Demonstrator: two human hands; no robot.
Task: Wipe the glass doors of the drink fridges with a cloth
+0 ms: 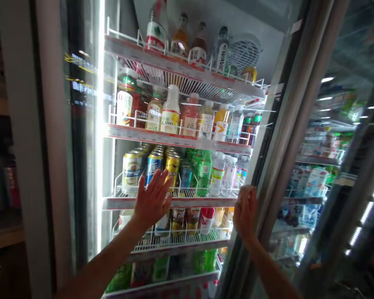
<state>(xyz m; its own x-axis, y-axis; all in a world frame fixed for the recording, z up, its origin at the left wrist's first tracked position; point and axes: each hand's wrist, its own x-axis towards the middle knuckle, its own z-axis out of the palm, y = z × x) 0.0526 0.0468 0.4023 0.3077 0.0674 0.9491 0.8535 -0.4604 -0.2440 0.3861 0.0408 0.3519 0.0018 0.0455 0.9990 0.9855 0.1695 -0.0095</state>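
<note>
I face an open drinks fridge with wire shelves. My left hand (152, 199) is raised with fingers spread in front of the third shelf, just below a blue can (153, 165) and a yellow can (172, 167); it holds nothing. My right hand (245, 211) lies against the edge of the glass door (286, 137), fingers curled on its frame. A silver can (131, 170) stands left of the blue one.
Bottles fill the top shelf (180, 68) and second shelf (174, 139). Green and white bottles (205, 170) stand right of the cans. Lower shelves hold more bottles (205, 220). A closed glass door (81, 137) is at left, and another fridge (324, 166) at right.
</note>
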